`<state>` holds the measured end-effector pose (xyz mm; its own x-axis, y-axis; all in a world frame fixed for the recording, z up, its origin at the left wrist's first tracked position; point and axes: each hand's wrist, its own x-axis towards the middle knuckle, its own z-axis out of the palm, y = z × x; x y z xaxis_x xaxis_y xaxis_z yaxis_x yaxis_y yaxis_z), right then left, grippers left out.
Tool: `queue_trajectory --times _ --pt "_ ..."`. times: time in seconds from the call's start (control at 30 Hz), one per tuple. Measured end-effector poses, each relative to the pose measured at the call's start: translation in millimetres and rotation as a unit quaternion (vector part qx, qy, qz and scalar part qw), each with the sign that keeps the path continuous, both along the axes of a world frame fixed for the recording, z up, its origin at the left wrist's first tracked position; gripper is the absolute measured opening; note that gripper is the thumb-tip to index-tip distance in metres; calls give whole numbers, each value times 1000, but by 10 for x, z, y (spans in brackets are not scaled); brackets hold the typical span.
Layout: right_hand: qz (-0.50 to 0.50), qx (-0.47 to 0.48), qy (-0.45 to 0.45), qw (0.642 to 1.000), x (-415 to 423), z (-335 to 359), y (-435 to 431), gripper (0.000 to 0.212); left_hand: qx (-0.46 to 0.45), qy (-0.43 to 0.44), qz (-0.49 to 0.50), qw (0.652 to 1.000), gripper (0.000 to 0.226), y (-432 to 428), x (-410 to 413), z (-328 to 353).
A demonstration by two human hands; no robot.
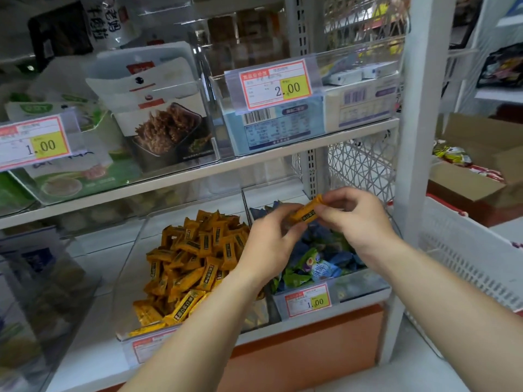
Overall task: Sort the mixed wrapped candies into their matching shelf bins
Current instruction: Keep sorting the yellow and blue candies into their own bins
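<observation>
Your bare forearms reach forward and converge; your left hand [268, 241] and right hand [359, 219] nearly meet, fingers curled, each pinching one end of the orange candy [307, 215]; backs toward you.
</observation>
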<state>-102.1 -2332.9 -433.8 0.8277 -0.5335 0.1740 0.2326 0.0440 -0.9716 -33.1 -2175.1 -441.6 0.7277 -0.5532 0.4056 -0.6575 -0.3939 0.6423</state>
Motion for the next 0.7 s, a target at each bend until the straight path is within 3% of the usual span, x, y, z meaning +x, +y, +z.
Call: queue_trajectory --times 0.2,0.27,0.33,0.43,0.53,0.6,0.7 --pt "73 0 3 997 49 -28 54 15 -67 22 -4 998 26 -29 -22 121" --pt "72 -123 29 989 83 -54 35 10 -58 -10 25 998 16 81 0 168" --pt "20 -291 72 954 75 -67 -10 3 -3 -43 82 996 15 304 89 206" --pt "-29 -463 145 874 37 -138 -71 24 113 -87 170 975 20 763 275 206" --pt "-40 -535 161 828 1 -203 -112 35 208 -82 226 948 39 1112 380 208" --pt "-42 -547 194 813 -7 -239 -172 48 221 -85 235 943 48 1144 383 248" --pt "-13 -555 271 787 -20 -345 -295 76 177 -97 193 960 39 842 358 370"
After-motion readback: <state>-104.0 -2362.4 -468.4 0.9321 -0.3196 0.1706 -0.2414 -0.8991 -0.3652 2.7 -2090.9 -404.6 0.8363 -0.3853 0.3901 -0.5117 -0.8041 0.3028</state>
